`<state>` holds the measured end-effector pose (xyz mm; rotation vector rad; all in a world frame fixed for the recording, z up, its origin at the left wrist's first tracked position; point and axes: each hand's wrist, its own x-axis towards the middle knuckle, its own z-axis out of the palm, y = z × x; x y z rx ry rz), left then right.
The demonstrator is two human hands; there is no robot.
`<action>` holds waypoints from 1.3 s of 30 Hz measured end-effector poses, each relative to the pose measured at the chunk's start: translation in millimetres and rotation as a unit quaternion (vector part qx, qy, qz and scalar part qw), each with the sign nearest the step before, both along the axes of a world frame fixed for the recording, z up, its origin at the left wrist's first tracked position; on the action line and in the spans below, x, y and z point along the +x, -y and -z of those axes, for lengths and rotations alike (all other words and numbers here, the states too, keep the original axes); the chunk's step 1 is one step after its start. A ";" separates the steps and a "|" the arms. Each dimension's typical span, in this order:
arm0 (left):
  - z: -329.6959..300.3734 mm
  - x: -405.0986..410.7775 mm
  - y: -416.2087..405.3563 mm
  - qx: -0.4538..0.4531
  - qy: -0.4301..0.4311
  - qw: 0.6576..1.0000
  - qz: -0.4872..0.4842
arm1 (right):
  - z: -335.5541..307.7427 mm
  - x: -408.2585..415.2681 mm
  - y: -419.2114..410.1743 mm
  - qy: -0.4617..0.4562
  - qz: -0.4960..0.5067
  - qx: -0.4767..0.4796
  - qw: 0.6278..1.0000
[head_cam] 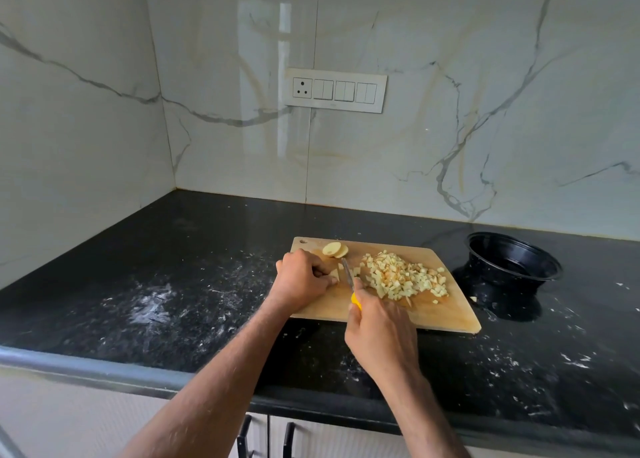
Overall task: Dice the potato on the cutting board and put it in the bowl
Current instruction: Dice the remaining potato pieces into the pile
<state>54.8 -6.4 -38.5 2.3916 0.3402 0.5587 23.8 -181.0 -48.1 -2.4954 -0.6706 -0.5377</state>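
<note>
Currently the left hand (302,277) is curling its fingers onto a small potato piece (334,273) at the cutting board (446,314)'s left end, while the right hand (379,333) is gripping the yellow-handled knife (350,283). Diced pile (403,277) is lying mid-board; the bowl (512,262) is standing just right. Cut potato is probably firm, wet and slippery: pinch flat faces.

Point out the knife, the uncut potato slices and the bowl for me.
knife (347,275), head view, on the middle of the blade.
uncut potato slices (335,250), head view, on the top face of the slices.
bowl (550,273), head view, on its near right rim.
</note>
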 end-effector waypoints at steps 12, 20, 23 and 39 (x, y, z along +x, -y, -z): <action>3.1 3.2 -1.0 0.026 0.006 1.000 0.000 | 3.7 6.0 -19.3 -0.005 0.007 -0.056 0.998; 4.6 6.3 -2.8 0.013 0.011 1.000 0.004 | -1.9 9.6 -21.5 -0.023 -0.026 -0.081 0.996; 3.7 7.5 -2.6 0.011 0.002 1.000 0.003 | -7.2 17.5 -26.0 -0.027 -0.033 -0.087 0.995; 1.6 6.0 4.7 0.020 -0.009 1.000 -0.012 | -16.8 6.0 26.5 -0.079 -0.054 -0.059 0.994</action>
